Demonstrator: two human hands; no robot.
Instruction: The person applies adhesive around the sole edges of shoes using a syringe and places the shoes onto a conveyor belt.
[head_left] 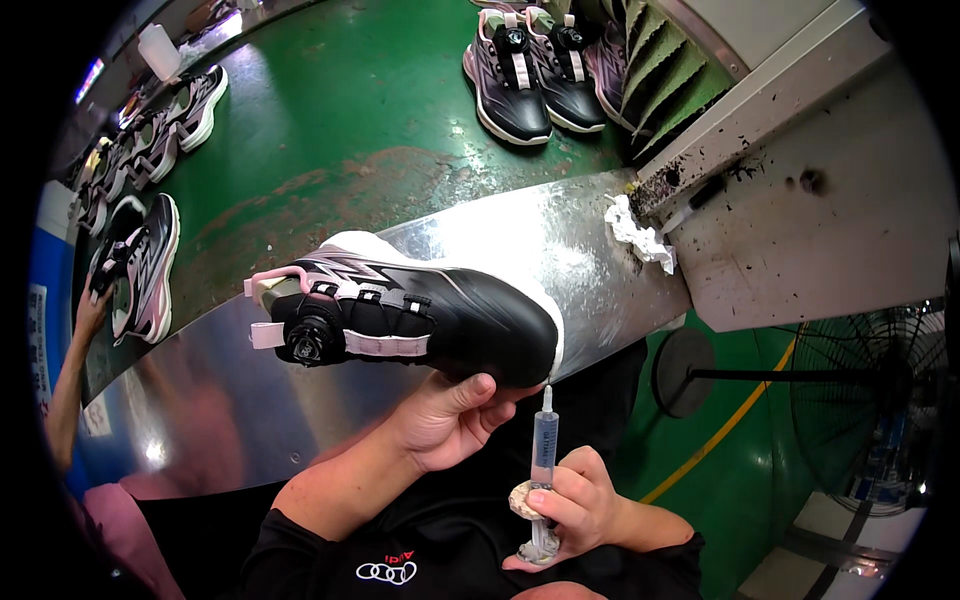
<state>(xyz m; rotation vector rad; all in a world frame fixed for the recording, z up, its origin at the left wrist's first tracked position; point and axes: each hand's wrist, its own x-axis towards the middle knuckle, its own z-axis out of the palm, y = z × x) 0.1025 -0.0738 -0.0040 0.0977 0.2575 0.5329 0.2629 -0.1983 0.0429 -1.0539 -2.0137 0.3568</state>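
A black sneaker (480,310) with pink trim, a dial on its tongue and a white sole lies tilted on its side above the metal table edge. My left hand (450,415) grips it from below near the toe, the thumb showing and other fingers partly hidden behind the shoe. In my right hand (580,500) is a clear syringe (544,445), held upright with fingers wrapped round its barrel and the thumb low by the plunger. Its tip touches or nearly touches the sole edge at the toe. Whitish wrapping surrounds the syringe's finger flange and plunger end.
A green conveyor belt (330,110) runs beyond the metal table (600,290). Sneakers (510,90) stand at the far right of it, others (165,130) at left. Another person's hand (92,312) holds a shoe (150,270). Crumpled tissue (640,235) lies by a metal panel; a fan (880,400) stands right.
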